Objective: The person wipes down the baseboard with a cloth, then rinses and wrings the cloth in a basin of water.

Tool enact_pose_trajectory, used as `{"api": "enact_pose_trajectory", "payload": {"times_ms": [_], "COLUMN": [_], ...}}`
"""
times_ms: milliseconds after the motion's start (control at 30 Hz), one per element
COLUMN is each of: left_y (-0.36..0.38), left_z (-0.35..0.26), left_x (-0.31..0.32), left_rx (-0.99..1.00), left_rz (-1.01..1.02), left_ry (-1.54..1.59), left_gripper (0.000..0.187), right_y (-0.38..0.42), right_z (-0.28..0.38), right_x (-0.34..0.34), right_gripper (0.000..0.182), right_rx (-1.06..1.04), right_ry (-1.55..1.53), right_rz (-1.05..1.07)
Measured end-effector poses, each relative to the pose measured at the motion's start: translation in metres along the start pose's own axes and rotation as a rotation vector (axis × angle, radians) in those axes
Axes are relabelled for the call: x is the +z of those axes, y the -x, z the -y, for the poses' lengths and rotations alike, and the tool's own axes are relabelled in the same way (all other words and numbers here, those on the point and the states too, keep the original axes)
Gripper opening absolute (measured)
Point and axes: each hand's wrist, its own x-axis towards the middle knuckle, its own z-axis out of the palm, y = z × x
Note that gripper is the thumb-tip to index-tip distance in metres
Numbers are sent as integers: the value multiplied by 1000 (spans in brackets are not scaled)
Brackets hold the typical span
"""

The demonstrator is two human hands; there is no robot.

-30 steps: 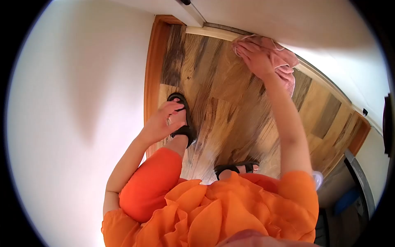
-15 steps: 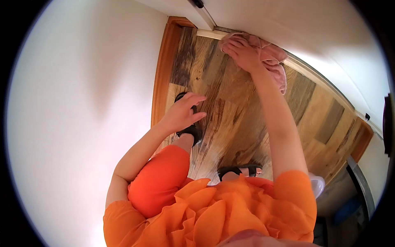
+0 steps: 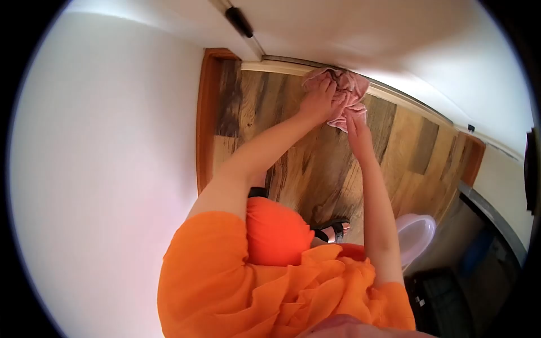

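A crumpled pink cloth (image 3: pixel 353 86) lies against the light threshold strip where the wood-pattern floor meets the white door panel. My left hand (image 3: pixel 319 101) is on the cloth's left part, its fingers closed on the fabric. Below and to the right, my right hand (image 3: pixel 358 130) pinches the cloth's lower end. Both hands are close together, and folds of the cloth hide some fingertips.
A pale translucent basin (image 3: pixel 418 239) stands at the lower right, beside a dark box (image 3: pixel 442 298). Brown wooden frame posts (image 3: pixel 205 124) edge the floor. A black handle (image 3: pixel 239 21) is at the top. My sandalled foot (image 3: pixel 337 230) is below.
My left hand has moved up and right from empty air onto the cloth. My right hand has shifted down to the cloth's lower end. The cloth is more bunched, and more of the basin shows.
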Motion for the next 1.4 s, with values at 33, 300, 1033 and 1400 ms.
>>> {"api": "enact_pose_trajectory", "payload": {"times_ms": [33, 300, 1033, 1400], "left_y": [-9, 21, -19, -15], "left_z": [7, 126, 71, 112], "left_x": [16, -61, -19, -42], "left_rx": [15, 41, 44, -57], "left_rz": [-25, 54, -24, -195], "left_ry": [-65, -18, -334, -296], "left_gripper": [47, 30, 43, 33], "right_y": [20, 141, 134, 133], "right_z": [-10, -37, 64, 71], "right_x": [-12, -34, 10, -9], "right_gripper": [32, 32, 31, 30], "right_rx": [51, 448, 190, 256], "right_ry": [84, 239, 349, 328], "right_rz": [29, 138, 381, 309]}}
